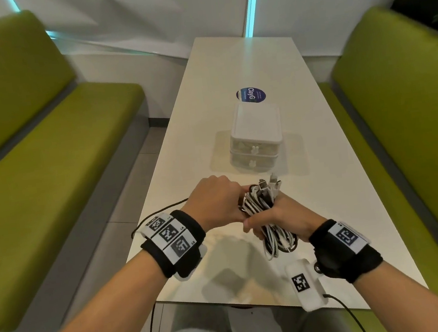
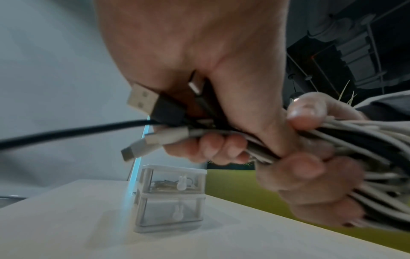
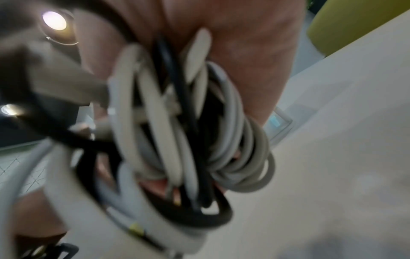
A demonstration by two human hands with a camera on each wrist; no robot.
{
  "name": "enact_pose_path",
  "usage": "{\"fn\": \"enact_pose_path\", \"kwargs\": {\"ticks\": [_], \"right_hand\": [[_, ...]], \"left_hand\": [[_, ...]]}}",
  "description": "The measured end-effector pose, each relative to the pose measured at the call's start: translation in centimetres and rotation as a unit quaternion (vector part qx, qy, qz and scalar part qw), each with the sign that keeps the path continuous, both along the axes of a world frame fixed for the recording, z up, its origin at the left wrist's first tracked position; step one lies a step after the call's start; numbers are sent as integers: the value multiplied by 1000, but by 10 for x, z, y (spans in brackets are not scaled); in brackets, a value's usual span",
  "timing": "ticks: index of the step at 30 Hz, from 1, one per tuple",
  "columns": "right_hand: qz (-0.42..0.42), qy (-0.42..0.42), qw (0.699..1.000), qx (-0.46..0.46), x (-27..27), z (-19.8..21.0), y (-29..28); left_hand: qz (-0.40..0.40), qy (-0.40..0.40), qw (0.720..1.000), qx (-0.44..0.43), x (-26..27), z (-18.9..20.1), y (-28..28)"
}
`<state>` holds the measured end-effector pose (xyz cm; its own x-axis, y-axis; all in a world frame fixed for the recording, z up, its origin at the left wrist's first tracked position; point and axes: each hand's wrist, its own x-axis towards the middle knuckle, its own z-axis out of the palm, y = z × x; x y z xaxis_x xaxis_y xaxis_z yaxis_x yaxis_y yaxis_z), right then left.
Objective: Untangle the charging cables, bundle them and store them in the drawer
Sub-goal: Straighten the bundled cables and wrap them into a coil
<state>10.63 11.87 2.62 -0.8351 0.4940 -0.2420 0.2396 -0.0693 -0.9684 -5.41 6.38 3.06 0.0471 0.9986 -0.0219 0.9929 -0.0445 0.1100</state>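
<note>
Head view shows both hands, left hand [image 1: 216, 204] and right hand [image 1: 281, 220], squeezing looped black-and-white cables [image 1: 265, 209], plugs sticking up.

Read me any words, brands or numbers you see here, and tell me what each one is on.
"ClayG": round blue sticker on the table behind the drawer unit; its smaller print is too small to read.
"L4", "L5": beside the square code tags on the left wristband, tiny and only just legible.
The right wristband shows code patterns only.

My left hand [image 1: 216, 203] and right hand [image 1: 278, 220] grip the cables [image 1: 265, 209] over the table [image 1: 338, 193], near the drawers [image 1: 254, 140]
</note>
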Motion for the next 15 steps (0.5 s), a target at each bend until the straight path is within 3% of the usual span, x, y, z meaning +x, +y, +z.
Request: {"fn": "enact_pose_path", "kwargs": {"ticks": [3, 7, 12, 15], "right_hand": [[5, 4, 1000, -18, 4, -1, 1], [10, -22, 1000, -3, 10, 4, 9], [-19, -45, 996, 78, 5, 6, 8], [-69, -50, 991, 100, 4, -2, 8]], "left_hand": [[11, -24, 999, -29, -5, 7, -2], [-23, -238, 962, -129, -17, 9, -7], [-40, -310, 947, -75, -18, 6, -7], [3, -383, 921, -66, -26, 5, -8]]}}
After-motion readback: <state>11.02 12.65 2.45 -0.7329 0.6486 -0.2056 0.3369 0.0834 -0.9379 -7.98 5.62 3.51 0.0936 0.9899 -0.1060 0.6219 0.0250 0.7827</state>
